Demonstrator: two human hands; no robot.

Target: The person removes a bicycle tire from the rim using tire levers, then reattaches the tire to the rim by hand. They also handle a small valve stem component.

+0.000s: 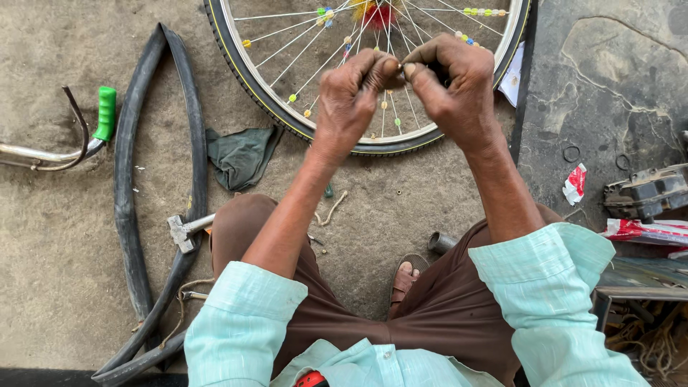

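Left hand [349, 100] and right hand [453, 84] pinch one tiny part, too small to identify, fingertips meeting above spoked, bead-strung bicycle wheel [287, 122]. Black rubber inner tube [129, 215], metal hammer [183, 231], dark green rag [240, 156] lie left on dirt ground [57, 236].

The wheel [373, 72] has a black tyre edged with a thin yellow line, a silver rim and silver spokes strung with beads [326, 13] in yellow, green, blue and white; a red and yellow tuft [374, 13] sits at the hub. The inner tube [129, 215] is black. The rag [240, 156] is dark green. The handlebar [36, 154] is silver with a bright green grip [106, 113]. The hammer [185, 231] has a grey head. The sleeves [552, 287] are pale mint green with a fine check, the trousers [344, 315] brown. The ground [57, 287] is dusty tan; the slab [609, 86] is dark grey. The wrappers [575, 183] are red and white.
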